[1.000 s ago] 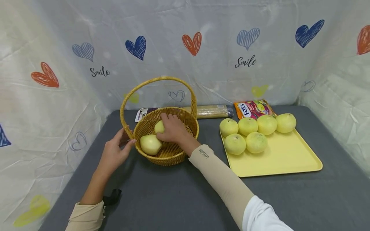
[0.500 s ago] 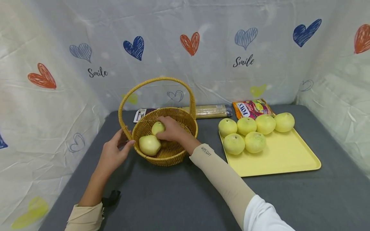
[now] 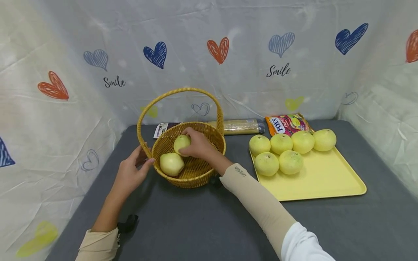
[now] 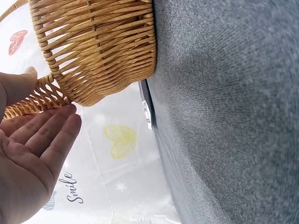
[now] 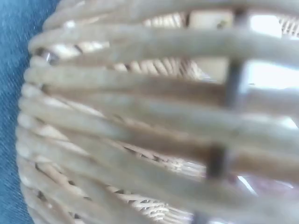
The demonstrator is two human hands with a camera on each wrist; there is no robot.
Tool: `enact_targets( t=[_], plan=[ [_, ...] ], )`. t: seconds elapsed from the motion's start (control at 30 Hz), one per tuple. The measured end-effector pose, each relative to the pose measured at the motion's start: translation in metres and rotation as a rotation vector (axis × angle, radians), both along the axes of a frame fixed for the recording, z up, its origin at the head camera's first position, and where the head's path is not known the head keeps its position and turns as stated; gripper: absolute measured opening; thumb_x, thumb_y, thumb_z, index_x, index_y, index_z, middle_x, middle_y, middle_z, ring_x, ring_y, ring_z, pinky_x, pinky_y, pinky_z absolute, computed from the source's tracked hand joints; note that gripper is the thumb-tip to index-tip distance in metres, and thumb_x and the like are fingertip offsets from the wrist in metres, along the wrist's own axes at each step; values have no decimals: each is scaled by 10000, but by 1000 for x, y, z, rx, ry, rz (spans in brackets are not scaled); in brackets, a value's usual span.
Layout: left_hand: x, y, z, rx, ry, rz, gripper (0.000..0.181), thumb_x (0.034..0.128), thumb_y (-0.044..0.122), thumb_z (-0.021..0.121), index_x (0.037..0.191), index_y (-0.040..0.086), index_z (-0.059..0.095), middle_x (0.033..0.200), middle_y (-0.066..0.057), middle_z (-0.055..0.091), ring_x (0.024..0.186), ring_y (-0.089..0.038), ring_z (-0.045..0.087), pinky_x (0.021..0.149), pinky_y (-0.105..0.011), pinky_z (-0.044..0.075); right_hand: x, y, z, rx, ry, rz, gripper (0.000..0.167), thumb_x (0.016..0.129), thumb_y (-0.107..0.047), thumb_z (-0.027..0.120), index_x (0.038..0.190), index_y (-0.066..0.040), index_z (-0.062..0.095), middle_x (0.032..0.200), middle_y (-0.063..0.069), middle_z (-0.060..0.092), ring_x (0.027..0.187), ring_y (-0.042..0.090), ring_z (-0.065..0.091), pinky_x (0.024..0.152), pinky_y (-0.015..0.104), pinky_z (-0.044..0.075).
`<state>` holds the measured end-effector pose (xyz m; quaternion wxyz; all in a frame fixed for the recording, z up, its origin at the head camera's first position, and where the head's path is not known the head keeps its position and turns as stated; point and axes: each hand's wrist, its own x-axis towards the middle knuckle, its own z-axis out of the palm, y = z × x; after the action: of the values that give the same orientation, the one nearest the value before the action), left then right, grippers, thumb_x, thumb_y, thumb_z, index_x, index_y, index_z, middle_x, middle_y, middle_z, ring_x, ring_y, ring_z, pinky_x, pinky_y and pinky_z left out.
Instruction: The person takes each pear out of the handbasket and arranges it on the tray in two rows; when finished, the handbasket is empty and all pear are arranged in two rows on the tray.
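A round wicker basket (image 3: pixel 196 177) with a tall arched handle stands on the grey table. My left hand (image 3: pixel 132 174) is at its left side, thumb and fingers on either side of the handle's foot; the left wrist view shows this hand (image 4: pixel 35 149) close, with the handle pinched. Inside the basket my right hand (image 3: pixel 202 145) holds a round pale yellow-green fruit (image 3: pixel 181 145) between thumb and fingers. A second such fruit (image 3: pixel 171 164) lies nearer the front left. In the right wrist view only blurred wicker of the basket (image 5: pixel 131 93) shows; the hand is hidden.
A yellow tray (image 3: pixel 321 181) on the right bears several similar fruits (image 3: pixel 291 162). Behind it lies an orange-red FOX'S bag (image 3: pixel 289 124). A bundle of thin sticks (image 3: pixel 241 127) in clear wrap lies behind the basket. A printed white curtain (image 3: pixel 245 87) encloses the table.
My right hand has shifted slightly right, and more of the fruit in its fingers now shows. The left hand stays at the handle's foot, and the basket stands where it was.
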<state>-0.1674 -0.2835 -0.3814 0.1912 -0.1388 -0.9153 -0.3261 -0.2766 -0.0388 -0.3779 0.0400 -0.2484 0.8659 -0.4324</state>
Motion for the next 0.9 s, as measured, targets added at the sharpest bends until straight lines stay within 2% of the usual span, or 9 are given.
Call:
enact_targets(
  t=[0.23,0.57,0.9],
  plan=[
    [0,0,0,3,7,-8,598,993,170,668,1506,1,411,1302,-234,621,1137,-368,636,888,-493,562,9,12,3,-55,-6,-13,562,852,-285,799,1354,-181,567,1172,39,615,924,204,590,721,366,541],
    [1,0,0,9,4,-2,594,997,184,663,1511,19,415,1304,-230,621,1134,-370,638,884,-496,565,19,29,1,-130,18,-2,562,846,-279,819,1352,-186,595,1203,26,623,933,188,608,722,354,554],
    [0,-1,-2,-1,10,2,593,999,190,661,1511,16,416,1295,-219,629,1123,-358,645,880,-479,565,35,43,12,-173,40,16,582,841,-261,835,1366,-183,595,1241,36,619,1022,210,626,736,319,582]
  ],
)
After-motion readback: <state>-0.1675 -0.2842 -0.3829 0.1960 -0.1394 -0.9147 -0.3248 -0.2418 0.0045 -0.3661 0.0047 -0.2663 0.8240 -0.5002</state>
